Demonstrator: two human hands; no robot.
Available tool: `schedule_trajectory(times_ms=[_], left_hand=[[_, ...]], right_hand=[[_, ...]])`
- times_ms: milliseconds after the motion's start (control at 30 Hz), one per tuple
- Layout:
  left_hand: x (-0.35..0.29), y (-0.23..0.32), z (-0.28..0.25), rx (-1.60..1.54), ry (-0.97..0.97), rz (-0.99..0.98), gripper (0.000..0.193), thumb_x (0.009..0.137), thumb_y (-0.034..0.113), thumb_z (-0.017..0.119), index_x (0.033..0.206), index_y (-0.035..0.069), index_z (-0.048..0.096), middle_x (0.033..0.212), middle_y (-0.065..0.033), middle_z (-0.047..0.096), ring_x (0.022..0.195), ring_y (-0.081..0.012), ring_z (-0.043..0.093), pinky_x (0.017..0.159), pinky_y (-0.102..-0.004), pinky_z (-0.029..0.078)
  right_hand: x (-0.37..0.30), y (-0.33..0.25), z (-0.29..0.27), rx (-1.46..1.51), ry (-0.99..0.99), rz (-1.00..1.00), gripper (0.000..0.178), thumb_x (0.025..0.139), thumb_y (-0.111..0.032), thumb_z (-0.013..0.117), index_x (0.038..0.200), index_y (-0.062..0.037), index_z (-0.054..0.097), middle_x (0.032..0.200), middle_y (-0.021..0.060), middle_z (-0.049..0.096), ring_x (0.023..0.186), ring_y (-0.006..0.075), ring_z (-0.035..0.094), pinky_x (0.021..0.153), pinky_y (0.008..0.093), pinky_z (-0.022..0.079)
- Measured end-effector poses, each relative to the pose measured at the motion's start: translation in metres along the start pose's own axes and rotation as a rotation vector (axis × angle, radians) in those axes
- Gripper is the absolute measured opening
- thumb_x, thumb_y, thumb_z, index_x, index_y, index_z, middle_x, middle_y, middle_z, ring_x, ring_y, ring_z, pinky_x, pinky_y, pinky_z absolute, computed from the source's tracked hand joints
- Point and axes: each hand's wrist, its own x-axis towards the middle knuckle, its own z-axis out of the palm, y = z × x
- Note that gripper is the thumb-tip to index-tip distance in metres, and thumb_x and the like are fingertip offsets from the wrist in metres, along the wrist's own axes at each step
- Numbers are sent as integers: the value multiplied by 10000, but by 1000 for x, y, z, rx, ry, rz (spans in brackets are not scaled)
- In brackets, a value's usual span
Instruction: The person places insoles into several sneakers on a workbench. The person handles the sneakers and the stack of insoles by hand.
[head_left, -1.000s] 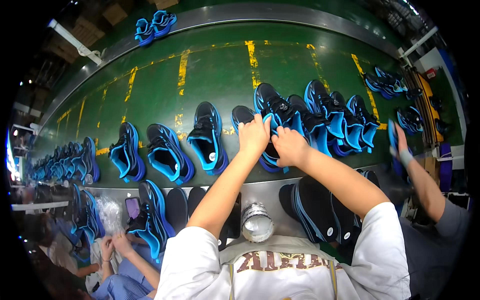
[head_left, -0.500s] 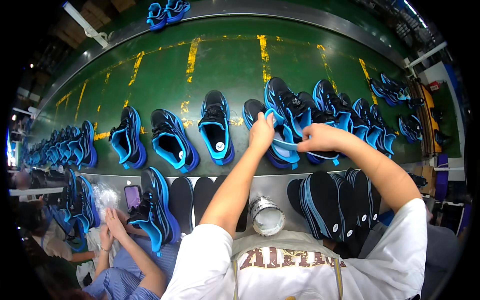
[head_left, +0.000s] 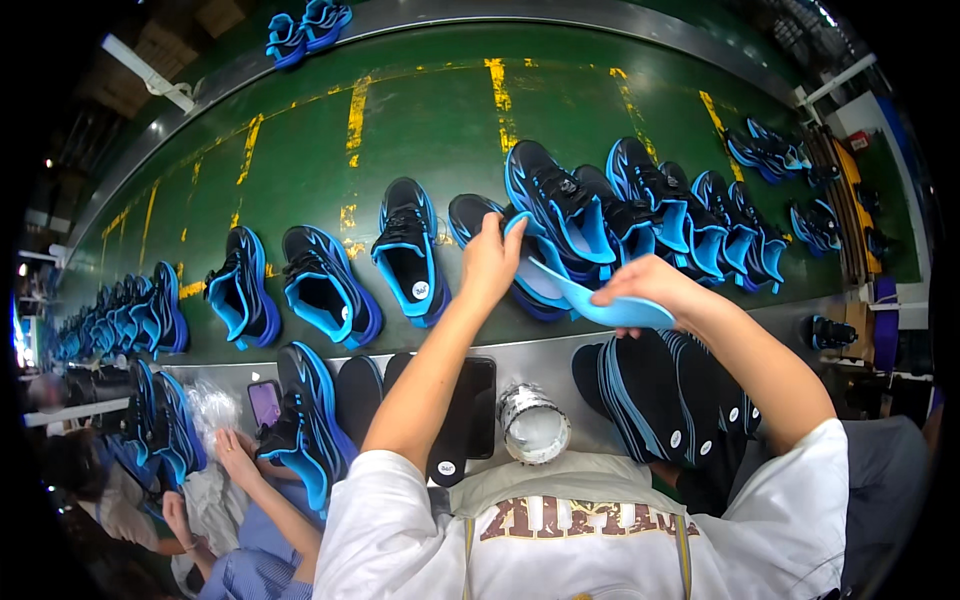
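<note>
My left hand is closed on the tongue of a black and blue sports shoe lying on the green belt. In my right hand is an insole, its light-blue underside showing and its heel end bent back toward me. The insole's front end reaches into the opening of that shoe; how far in is hidden. Right beside it, touching or nearly so, stands another black and blue shoe. Left of my left hand is a shoe with a white round sticker inside.
Stacked black insoles lie on the metal ledge at right. A tin with white contents and a dark phone-like slab are in front of me. More shoes line the belt. A co-worker's hand is at lower left.
My right hand has turned the insole so its broad light-blue underside now shows. My left hand keeps the shoe's tongue. The whole view has shifted slightly; the co-worker's hands have moved apart.
</note>
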Motion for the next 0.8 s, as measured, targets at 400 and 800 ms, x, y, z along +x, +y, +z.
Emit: schedule_trajectory(times_ms=[400,800], left_hand=[[20,-23,-18,-236,-239,-157,406,869,359,516,724,-20,502,530,-28,419,525,-84,379,471,-275,334],[8,-31,4,-242,-111,-229,401,861,369,509,748,-15,494,595,-141,486,559,-170,451,548,-329,385]], right_hand=[[105,24,62,-1079,251,-613,136,702,-85,561,741,28,627,900,226,547,776,357,597,708,406,488],[86,36,60,-1103,311,-562,143,734,-58,515,795,37,603,943,227,518,788,353,595,690,411,496]])
